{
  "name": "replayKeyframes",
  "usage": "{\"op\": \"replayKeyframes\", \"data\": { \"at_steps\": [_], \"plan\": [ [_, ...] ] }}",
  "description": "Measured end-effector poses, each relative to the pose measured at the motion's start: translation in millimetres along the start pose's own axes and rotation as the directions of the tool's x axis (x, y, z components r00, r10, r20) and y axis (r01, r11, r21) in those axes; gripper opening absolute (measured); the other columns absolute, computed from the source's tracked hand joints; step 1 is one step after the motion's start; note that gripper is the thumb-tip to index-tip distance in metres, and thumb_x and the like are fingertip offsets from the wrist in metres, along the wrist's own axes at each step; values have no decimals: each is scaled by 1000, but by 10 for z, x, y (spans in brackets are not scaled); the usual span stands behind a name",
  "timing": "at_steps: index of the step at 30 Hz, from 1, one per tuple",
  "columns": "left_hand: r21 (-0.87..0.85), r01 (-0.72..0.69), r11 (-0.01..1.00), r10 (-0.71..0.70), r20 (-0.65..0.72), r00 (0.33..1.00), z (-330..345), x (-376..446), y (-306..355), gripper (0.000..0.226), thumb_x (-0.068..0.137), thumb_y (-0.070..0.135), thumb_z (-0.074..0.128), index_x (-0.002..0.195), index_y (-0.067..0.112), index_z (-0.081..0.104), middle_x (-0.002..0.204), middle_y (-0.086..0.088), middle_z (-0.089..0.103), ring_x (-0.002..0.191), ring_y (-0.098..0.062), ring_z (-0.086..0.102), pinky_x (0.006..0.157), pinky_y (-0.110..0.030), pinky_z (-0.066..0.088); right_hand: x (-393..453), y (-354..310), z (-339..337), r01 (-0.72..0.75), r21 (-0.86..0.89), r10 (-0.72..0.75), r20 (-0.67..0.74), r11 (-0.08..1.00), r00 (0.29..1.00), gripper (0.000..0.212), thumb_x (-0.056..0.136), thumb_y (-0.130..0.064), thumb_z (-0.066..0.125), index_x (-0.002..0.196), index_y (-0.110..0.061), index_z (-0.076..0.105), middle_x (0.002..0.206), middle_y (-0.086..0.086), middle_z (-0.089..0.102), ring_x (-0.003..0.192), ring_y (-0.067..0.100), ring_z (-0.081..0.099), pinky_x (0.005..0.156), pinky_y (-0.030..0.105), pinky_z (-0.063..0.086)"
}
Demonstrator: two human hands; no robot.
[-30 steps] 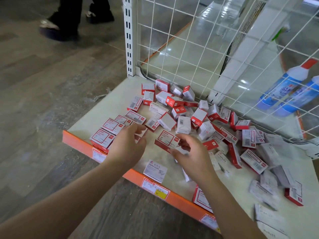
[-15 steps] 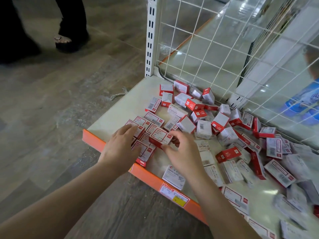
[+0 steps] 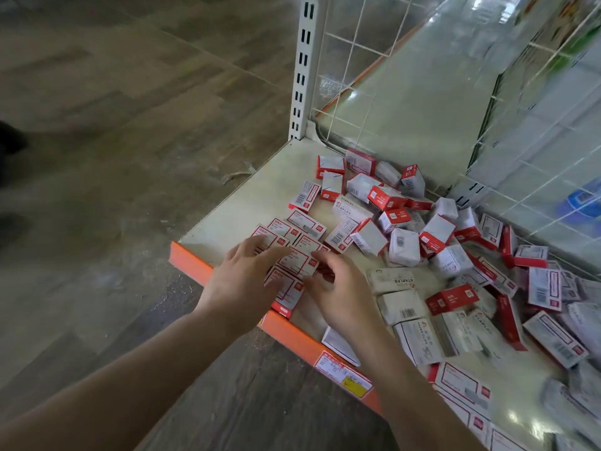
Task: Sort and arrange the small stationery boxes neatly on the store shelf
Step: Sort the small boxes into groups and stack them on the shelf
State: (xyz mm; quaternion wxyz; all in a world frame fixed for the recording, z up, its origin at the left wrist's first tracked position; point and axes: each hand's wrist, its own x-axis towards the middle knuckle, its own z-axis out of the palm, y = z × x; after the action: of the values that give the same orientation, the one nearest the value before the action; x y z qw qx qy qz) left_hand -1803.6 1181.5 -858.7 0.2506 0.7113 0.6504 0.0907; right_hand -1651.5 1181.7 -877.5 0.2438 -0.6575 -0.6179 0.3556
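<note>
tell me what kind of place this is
Most likely a shop aisle, at a low display shelf. The shelf has an orange front edge carrying a price label, a white wire grid back on a slotted upright, and many small red and white stationery boxes strewn over it.

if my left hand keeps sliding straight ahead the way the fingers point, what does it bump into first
Probably the flat red-and-white boxes lined up just beyond the left hand; its fingers already lie on that group. Past them comes the loose pile, though depth is unclear.

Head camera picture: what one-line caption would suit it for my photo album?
Two bare hands, left hand and right hand, line up small red-and-white cardboard boxes near the cream shelf's orange front edge.
</note>
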Motion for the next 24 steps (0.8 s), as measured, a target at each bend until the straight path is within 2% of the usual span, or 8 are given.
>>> {"op": "replayKeyframes", "data": {
  "at_steps": [4, 7, 13, 15, 18, 20, 24],
  "plan": [
    [23, 22, 1000, -22, 20, 1000, 14, -14, 16, 40, 94, 35, 48, 133, 43, 44, 153, 5, 18, 140, -19, 19, 112, -35, 25, 6, 15, 39, -10, -8, 9, -19, 1000, 1000, 42, 89, -20, 58, 130, -18, 50, 127, 0, 51, 119, 14, 50, 100, 26, 42],
    [17, 32, 999, -33, 23, 999, 12, -18, 39, 40, 95, 34, 46, 134, 41, 44, 153, 4, 19, 140, -20, 19, 111, -37, 28, -10, 26, 60, -36, 40, 37, -23, 999, 999, 41, 90, -19, 57, 130, -18, 49, 127, -1, 51, 118, 12, 51, 95, 21, 42],
    [-35, 43, 998, -44, -41, 998, -24, 59, 2, 52, 89, 27, 56, 138, 29, 41, 145, 4, 33, 133, -18, 29, 111, -36, 29, 7, 35, 68, -72, 116, 74, -14, 991, 997, 40, 89, -16, 58, 128, -18, 49, 125, -1, 51, 117, 12, 51, 96, 24, 46],
    [9, 23, 1000, -22, -31, 999, -43, 133, -18, 55, 89, 26, 54, 141, 31, 36, 149, 5, 28, 138, -19, 22, 114, -36, 22, -2, 36, 72, -57, 100, 58, -11, 993, 998, 41, 89, -16, 57, 129, -17, 49, 125, 0, 50, 117, 13, 51, 97, 25, 45],
    [30, 9, 999, -11, 71, 997, -75, 257, -47, 60, 90, 25, 51, 144, 38, 26, 155, 10, 13, 144, -19, 5, 116, -38, 11, -17, 43, 81, -44, 112, 46, -11, 993, 999, 40, 89, -17, 56, 128, -17, 49, 124, 0, 51, 117, 14, 51, 99, 34, 46],
    [6, 2, 1000, -3, 131, 991, -85, 310, -57, 58, 91, 24, 49, 143, 38, 28, 155, 11, 14, 143, -18, 6, 115, -37, 13, -28, 42, 90, -45, 118, 47, -11, 992, 999, 40, 88, -20, 57, 127, -18, 50, 123, -1, 50, 116, 13, 50, 98, 35, 46],
    [-35, -12, 999, 16, 126, 992, -86, 319, -72, 54, 88, 20, 51, 139, 35, 38, 151, 8, 23, 139, -16, 22, 113, -35, 27, -44, 56, 108, -33, 122, 37, -36, 992, 999, 40, 85, -24, 60, 124, -19, 52, 119, -3, 51, 112, 12, 51, 95, 33, 48]
  ]
}}
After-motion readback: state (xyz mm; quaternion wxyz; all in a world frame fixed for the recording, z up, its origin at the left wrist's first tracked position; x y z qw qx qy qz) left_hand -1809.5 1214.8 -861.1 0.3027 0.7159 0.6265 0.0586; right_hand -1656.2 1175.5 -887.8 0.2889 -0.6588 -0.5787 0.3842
